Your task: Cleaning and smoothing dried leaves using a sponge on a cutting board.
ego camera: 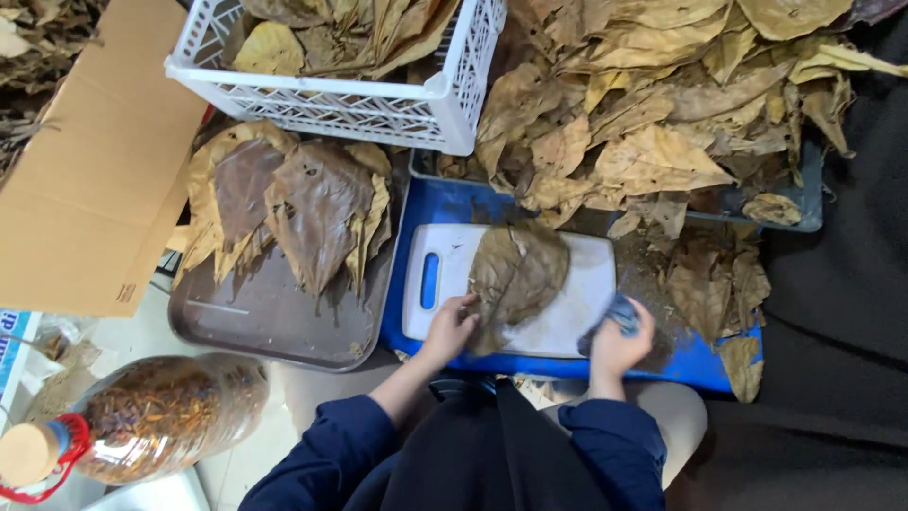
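The large dry brown leaf [518, 274] on the white plastic cutting board [577, 312] looks light and brittle; the left hand [452, 326] pins its edge, fingers flat and released, while the right hand [615, 343] is clenched on a blue-grey cloth [619, 312].

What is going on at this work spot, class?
A person in dark blue sleeves presses the left hand on a large dried brown leaf lying on a white cutting board. The right hand grips a blue cloth at the board's edge. More leaves lie on a brown tray.
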